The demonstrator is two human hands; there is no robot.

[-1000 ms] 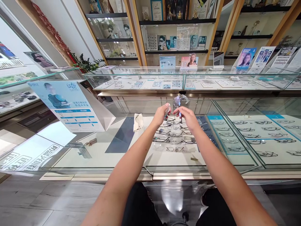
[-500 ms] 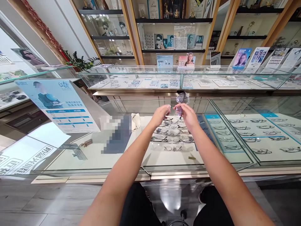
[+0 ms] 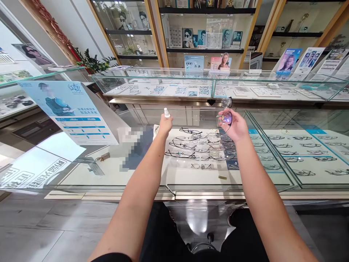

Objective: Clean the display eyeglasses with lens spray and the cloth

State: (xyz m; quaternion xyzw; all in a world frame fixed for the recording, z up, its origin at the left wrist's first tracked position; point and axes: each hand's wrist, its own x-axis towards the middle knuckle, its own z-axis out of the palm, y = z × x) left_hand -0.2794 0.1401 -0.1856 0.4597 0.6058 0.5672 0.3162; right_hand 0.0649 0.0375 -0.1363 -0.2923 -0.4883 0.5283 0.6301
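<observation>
My left hand (image 3: 165, 127) is closed around a small white spray bottle (image 3: 166, 112), whose top shows above the fingers. To the right, my right hand (image 3: 237, 125) grips a pair of eyeglasses (image 3: 227, 118) by one side, held up over the glass counter with the lenses stacked one above the other. Purple reflections show on the lower lens. Beneath and between my hands lie several rows of eyeglasses (image 3: 180, 155) at the counter. A light cloth (image 3: 156, 130) is partly hidden behind my left hand.
A blue and white poster stand (image 3: 77, 120) rises at the left of the glass counter (image 3: 114, 190). A gold-coloured tag (image 3: 222, 177) lies near the front. Farther back stands a second glass display case (image 3: 163, 82) holding more eyewear, with small signs on top.
My hands have moved apart, the left one leftward with the spray bottle and the right one rightward with the eyeglasses. The view has tilted slightly downward.
</observation>
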